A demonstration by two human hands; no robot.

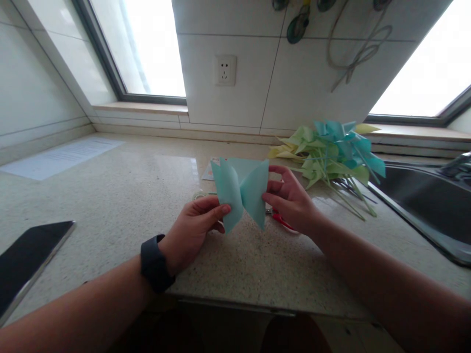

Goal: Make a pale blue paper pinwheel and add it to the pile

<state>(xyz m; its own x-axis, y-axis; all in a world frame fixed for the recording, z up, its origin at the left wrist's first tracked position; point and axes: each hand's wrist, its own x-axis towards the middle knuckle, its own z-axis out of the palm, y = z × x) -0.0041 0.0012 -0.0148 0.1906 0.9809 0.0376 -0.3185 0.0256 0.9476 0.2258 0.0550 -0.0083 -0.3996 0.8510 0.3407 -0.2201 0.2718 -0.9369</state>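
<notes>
A pale turquoise sheet of paper [253, 189] is held up above the counter, its sides curled and notched toward the middle. My left hand [200, 218] pinches its lower left side between thumb and fingers. At its right edge, my right hand [289, 198] grips it with thumb in front and fingers behind. Red-handled scissors [282, 221] lie on the counter under my right hand, partly hidden. Behind the paper, a small printed card [208, 170] and a roll of tape [200, 195] show only in part.
Several green, yellow and turquoise paper pinwheels [331, 152] on sticks are heaped at the back right, beside a sink [423, 206]. A dark tablet-like device [33, 255] lies at the left edge. Behind it is a printed sheet [62, 156]. The counter's front edge [235, 305] is close.
</notes>
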